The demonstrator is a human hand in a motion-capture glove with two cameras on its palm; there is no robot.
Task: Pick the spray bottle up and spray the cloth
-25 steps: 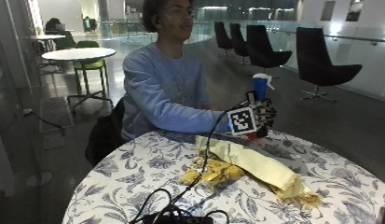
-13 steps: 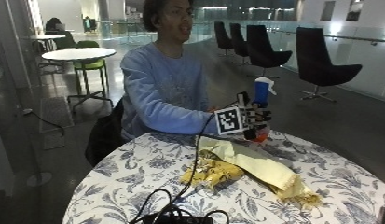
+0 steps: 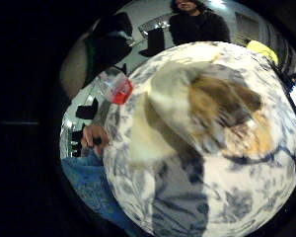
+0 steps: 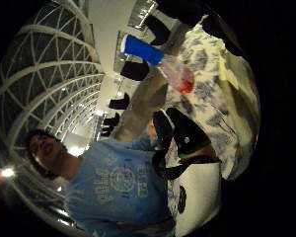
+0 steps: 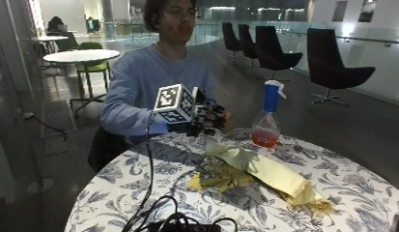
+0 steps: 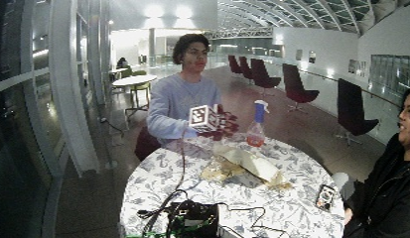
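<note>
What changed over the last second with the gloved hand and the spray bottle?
The gloved right hand has let go of the spray bottle and drawn back toward the person, fingers relaxed above the table edge. The bottle, held up a second ago, now stands upright on the table beyond the yellow cloth. The cloth lies as before.

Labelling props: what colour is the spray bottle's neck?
Blue, on the spray bottle, with a white trigger head above; clearest in the outside view.

On the desk (image 5: 154, 174) stand 1 spray bottle (image 5: 268, 118) at its far edge, 1 yellow cloth (image 5: 263, 171) near its middle, and 1 phone (image 6: 324, 197) by its near edge.
</note>
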